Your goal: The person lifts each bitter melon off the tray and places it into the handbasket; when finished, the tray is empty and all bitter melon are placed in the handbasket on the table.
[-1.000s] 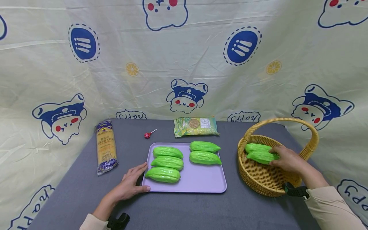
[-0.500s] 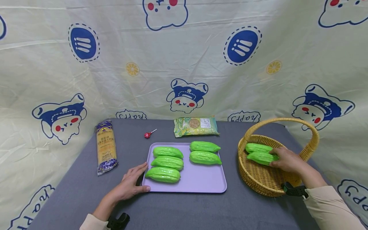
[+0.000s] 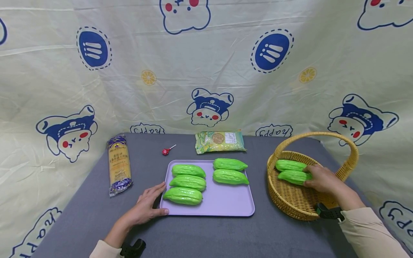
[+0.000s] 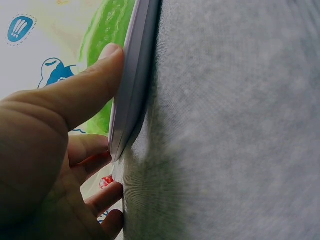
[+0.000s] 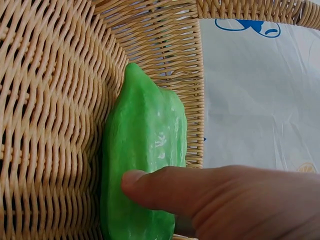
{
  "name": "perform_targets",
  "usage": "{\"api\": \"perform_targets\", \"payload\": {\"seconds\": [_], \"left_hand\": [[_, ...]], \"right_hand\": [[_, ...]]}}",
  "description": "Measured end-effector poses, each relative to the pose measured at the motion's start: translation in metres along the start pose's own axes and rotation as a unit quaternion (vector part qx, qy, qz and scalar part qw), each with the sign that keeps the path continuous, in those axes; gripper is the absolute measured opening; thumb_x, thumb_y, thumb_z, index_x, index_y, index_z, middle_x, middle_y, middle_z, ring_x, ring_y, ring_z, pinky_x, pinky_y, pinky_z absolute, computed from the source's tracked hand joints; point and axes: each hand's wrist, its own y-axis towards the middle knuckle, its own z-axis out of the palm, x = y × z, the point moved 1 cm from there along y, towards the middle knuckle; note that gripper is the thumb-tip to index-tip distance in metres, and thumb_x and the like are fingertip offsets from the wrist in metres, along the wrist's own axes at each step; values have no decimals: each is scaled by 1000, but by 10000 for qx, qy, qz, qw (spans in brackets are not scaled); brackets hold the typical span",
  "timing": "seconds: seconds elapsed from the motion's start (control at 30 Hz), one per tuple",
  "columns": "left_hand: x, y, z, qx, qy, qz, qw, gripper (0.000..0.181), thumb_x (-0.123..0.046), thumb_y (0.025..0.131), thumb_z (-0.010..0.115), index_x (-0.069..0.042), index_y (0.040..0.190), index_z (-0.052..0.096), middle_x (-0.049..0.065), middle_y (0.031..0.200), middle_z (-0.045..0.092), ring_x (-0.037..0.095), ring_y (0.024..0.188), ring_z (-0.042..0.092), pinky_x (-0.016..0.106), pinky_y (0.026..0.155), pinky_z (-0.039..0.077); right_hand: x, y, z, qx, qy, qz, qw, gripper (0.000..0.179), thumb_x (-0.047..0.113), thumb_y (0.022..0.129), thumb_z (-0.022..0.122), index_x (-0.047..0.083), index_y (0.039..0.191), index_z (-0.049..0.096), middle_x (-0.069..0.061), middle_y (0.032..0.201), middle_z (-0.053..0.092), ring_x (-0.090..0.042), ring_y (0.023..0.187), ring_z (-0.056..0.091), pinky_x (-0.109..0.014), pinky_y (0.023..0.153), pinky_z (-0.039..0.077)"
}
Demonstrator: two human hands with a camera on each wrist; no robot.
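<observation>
Tray (image 3: pixel 226 203) holds five gourds (image 3: pixel 187 182), basket (image 3: pixel 290 196) two, right hand (image 3: pixel 322 181) pinching the nearer gourd (image 3: pixel 292 177), left hand (image 3: pixel 147 205) spread at tray's left edge.

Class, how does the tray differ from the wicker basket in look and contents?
The tray is shallow, smooth and lilac; the basket is deeper, woven and tan. The basket has an arched handle; the tray shows none. Five green gourds lie on the tray; two show inside the basket. Both sit on the grey tabletop and hold similar gourds.
</observation>
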Motion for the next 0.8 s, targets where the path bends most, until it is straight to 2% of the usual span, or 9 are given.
{"api": "perform_targets", "payload": {"seconds": [0.37,0.8], "left_hand": [[0,0,1,-42,-5,28,10000,83,-38,76,75,-7,144,38,13,152,33,40,132,31,64,101,24],[0,-1,1,-78,-14,89,9999,83,-39,76,75,-7,144,38,13,152,33,40,132,31,65,100,23]], "right_hand": [[1,-1,-1,-26,20,-52,10000,48,21,77,73,-9,113,59,-28,108,59,-44,95,55,-50,73,44],[1,-1,-1,-132,-35,-55,9999,44,19,78,72,-8,111,60,-27,105,60,-44,92,55,-51,72,43]]}}
